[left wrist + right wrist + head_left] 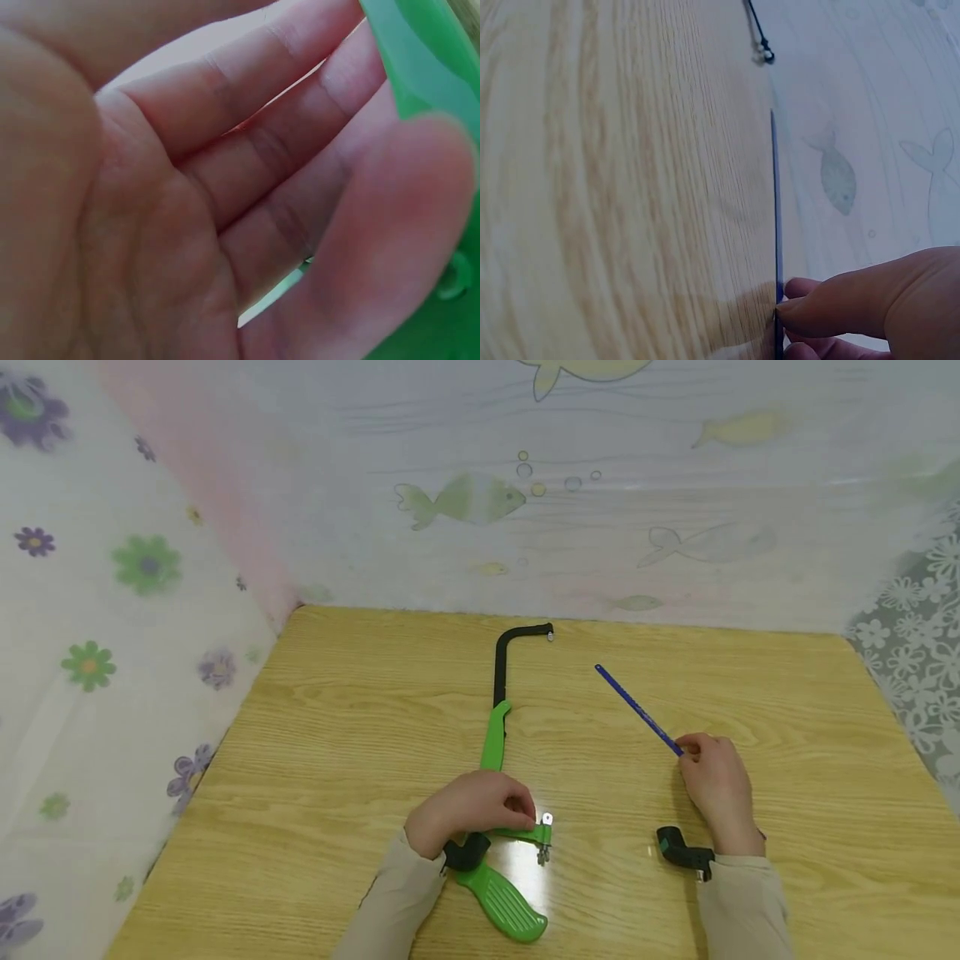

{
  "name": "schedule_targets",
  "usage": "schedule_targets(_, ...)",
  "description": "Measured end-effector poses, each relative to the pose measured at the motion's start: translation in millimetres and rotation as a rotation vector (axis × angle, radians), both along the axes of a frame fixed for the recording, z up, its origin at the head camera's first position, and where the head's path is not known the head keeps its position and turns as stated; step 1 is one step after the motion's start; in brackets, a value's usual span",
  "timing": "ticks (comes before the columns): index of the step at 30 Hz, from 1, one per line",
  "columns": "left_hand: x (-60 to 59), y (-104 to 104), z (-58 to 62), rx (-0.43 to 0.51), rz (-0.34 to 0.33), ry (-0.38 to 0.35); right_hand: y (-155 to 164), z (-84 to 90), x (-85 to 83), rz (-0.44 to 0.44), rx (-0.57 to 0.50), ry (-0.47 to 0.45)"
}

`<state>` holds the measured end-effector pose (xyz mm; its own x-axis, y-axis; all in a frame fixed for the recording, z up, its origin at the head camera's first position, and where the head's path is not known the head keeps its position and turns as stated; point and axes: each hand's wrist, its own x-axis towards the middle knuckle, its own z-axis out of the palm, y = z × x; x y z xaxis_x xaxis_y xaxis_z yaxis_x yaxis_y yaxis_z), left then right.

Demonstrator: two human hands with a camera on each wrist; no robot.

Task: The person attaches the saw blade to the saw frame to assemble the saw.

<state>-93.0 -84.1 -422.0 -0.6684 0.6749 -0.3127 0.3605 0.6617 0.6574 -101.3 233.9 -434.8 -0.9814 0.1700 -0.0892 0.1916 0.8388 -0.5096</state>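
A hacksaw frame without its blade lies on the wooden table; it has a green grip, a green middle and a black far arm. My left hand lies over it near the grip, with fingers curled onto the green part. The left wrist view is filled by the palm and fingers. A thin blue saw blade lies slantwise to the right of the frame. My right hand pinches its near end. In the right wrist view the blade runs away from my fingertips.
Patterned fabric walls with fish and flowers close in the table at the back and on both sides. A black wrist camera sits on the right sleeve. The frame's black far end lies near the table's back edge.
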Motion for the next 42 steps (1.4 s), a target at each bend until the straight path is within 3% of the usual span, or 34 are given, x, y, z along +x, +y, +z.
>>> schedule_targets(14, 1.5, 6.9, -1.1, -0.046, -0.018, 0.062, 3.0, 4.2, 1.8, 0.008, 0.065, 0.062)
schedule_targets(27, -1.7, 4.1, 3.4, -0.056, -0.019, 0.047, 2.7, 7.3, 1.9, 0.031, 0.023, -0.018)
schedule_targets(34, -2.4, 1.6, -0.2, -0.048, -0.017, 0.038, 0.6, 7.7, 0.8, 0.096, -0.033, -0.064)
schedule_targets(42, -2.5, 4.4, -4.1, -0.051, -0.003, 0.035, 2.1, 6.6, -2.3, 0.134, -0.008, -0.069)
